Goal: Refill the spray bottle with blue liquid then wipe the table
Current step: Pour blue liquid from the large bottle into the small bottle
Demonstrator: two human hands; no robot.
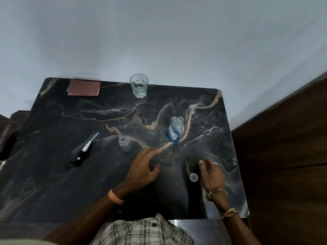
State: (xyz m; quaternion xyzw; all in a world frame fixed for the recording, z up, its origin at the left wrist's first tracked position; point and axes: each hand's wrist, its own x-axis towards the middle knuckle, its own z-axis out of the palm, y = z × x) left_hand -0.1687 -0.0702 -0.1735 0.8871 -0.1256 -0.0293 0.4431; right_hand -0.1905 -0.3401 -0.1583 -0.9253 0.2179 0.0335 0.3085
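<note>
A small clear spray bottle (125, 143) stands uncapped near the middle of the dark marble table (74, 174). Its black and white spray head (85, 151) with a dip tube lies to the left. A larger open bottle with blue liquid (175, 130) stands to the right. Its clear cap (193, 177) lies on the table beside my right hand (211, 175). My left hand (144, 168) hovers just below the spray bottle with relaxed fingers, holding nothing. My right hand is relaxed too and holds nothing.
A glass of water (139, 85) stands at the far edge. A folded brown cloth (84, 88) lies at the far left corner. A white wall rises behind the table, and a dark wooden panel (283, 156) flanks its right side.
</note>
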